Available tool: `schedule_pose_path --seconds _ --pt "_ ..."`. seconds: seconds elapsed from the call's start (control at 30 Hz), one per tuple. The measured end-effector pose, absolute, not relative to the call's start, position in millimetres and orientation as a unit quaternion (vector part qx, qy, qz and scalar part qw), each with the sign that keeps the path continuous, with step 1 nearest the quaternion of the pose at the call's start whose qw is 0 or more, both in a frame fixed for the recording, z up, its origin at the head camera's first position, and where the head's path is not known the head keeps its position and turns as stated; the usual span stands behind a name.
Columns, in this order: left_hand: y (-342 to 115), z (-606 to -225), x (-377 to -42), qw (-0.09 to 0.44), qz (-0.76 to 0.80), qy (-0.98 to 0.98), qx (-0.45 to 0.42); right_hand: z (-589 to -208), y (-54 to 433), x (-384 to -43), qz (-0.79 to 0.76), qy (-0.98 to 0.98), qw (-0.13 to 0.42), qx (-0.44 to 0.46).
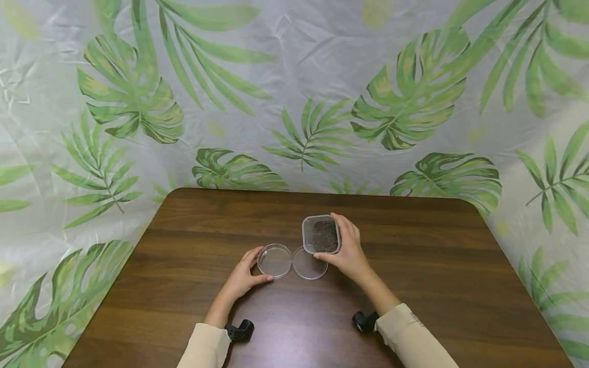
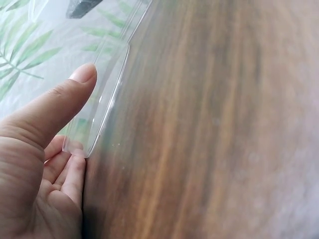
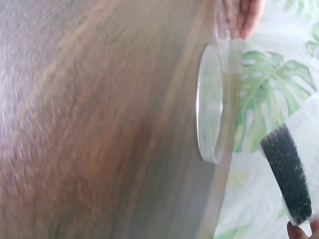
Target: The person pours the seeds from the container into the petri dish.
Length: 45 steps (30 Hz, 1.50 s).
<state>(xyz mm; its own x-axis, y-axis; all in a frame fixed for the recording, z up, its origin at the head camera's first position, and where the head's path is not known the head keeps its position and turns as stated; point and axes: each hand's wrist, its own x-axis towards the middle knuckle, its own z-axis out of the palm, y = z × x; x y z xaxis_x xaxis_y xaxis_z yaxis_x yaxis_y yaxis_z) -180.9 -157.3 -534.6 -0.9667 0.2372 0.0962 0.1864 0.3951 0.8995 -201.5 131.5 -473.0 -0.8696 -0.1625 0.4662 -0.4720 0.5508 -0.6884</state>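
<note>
My left hand (image 1: 243, 273) holds the side of a clear round petri dish (image 1: 274, 261) on the table, thumb at the near rim and fingers at the far one. Touching that dish on its right lies a second petri dish half (image 1: 309, 268), seen from the side in the right wrist view (image 3: 210, 109). Above it, my right hand (image 1: 348, 253) grips a clear square plastic tub (image 1: 309, 236) between thumb and fingers. The tub is tilted to the left. Dark, crumbly soil (image 1: 325, 236) lies heaped on its right side; in the right wrist view this soil (image 3: 286, 172) shows as a thick black layer.
The dark brown wooden table (image 1: 207, 220) has rounded far corners. Behind it hangs a pale leaf-printed cloth (image 1: 317, 66). Black cameras sit on the left wrist (image 1: 240, 331) and right wrist (image 1: 365, 322), beside cream sleeves.
</note>
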Motion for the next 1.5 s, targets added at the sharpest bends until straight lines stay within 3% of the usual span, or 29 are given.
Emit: schedule_pose_path --seconds 0.97,1.2,1.5 --pt "-156.4 -533.7 -179.7 0.009 0.522 0.84 0.144 -482.6 99.8 -202.8 0.353 -0.88 0.202 0.244" --pt "-149.9 -509.6 -168.5 0.0 0.544 0.827 0.144 -483.8 95.9 -203.8 0.323 -0.886 0.212 0.256" --pt "-156.7 -531.9 -179.2 0.015 0.53 0.836 0.137 -481.7 90.3 -204.0 0.293 -0.891 0.224 0.264"
